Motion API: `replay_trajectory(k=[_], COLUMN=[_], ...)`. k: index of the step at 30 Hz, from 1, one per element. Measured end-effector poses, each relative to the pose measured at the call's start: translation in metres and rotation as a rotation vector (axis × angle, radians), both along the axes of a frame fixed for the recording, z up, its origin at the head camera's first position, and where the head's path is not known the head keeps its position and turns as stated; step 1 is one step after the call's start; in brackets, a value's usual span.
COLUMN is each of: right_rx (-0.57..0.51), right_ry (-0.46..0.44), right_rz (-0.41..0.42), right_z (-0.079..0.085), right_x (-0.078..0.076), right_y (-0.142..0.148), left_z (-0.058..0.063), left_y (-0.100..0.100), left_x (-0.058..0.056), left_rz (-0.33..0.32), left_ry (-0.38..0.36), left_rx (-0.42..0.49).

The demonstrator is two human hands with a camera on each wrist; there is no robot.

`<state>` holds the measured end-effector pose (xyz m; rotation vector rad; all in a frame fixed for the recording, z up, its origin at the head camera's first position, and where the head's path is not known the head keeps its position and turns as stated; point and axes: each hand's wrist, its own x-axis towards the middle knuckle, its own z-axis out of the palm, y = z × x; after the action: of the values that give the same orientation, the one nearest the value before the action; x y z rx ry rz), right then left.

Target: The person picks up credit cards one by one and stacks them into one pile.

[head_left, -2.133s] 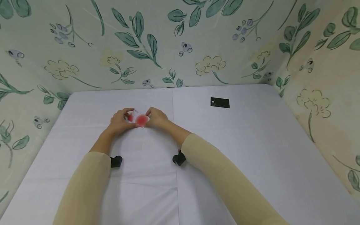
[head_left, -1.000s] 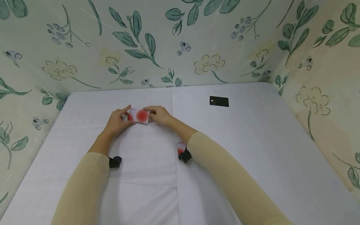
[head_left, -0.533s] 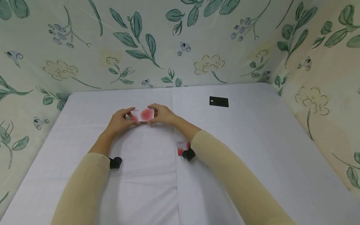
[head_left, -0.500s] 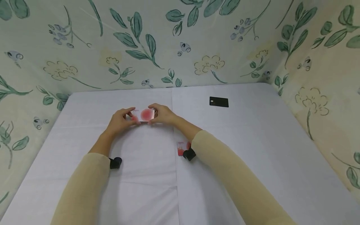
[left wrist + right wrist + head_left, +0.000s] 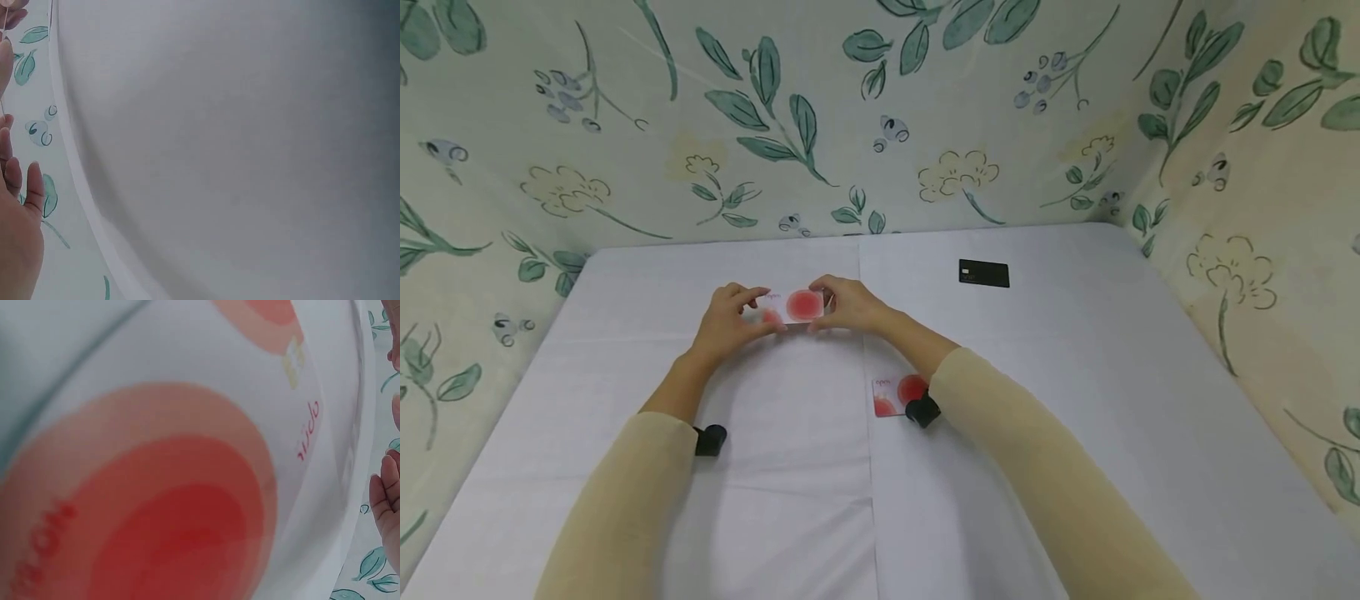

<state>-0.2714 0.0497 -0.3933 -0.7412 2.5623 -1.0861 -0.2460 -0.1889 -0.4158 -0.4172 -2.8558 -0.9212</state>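
Note:
Both hands hold a white card (image 5: 805, 305) with red circles near the far side of the table. My left hand (image 5: 727, 321) pinches its left end between thumb and fingers, covering part of the smaller circle. At the right end, my right hand (image 5: 855, 307) has thumb and fingers on the edges. In the left wrist view, the left hand (image 5: 19, 231) shows only at the left border. A second bank card (image 5: 891, 393) of matching design lies below the right forearm; in the right wrist view this bank card (image 5: 187, 519) looms large, with a chip and red lettering.
A black bank card (image 5: 984, 273) lies at the back right of the white-covered table (image 5: 1075, 375). A black wrist camera (image 5: 922, 408) overlaps the lower card's right side, and another wrist camera (image 5: 710, 440) sits on the left wrist. Floral-patterned cloth (image 5: 880, 100) rises behind.
Both hands have shifted right with the held card, which now shows more of its face and sits level. The right wrist has moved right, uncovering more of the lower bank card.

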Motion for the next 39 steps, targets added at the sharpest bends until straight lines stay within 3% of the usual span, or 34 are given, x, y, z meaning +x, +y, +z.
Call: replay_trajectory(k=[15, 20, 27, 39], right_rx=[0.028, 0.049, 0.059, 0.085], right_ry=[-0.031, -0.044, -0.016, 0.011], right_rz=[0.010, 0.006, 0.008, 0.016], right_z=[0.005, 0.011, 0.019, 0.033], right_x=[0.006, 0.008, 0.009, 0.025], right_y=[0.020, 0.026, 0.034, 0.052], left_z=[0.005, 0.008, 0.015, 0.019], left_y=[0.015, 0.020, 0.031, 0.047], left_x=[0.010, 0.012, 0.017, 0.029], left_rz=[-0.048, -0.060, -0.053, -0.063], left_ry=[0.094, 0.092, 0.142, 0.225], left_rx=[-0.009, -0.010, -0.022, -0.016])
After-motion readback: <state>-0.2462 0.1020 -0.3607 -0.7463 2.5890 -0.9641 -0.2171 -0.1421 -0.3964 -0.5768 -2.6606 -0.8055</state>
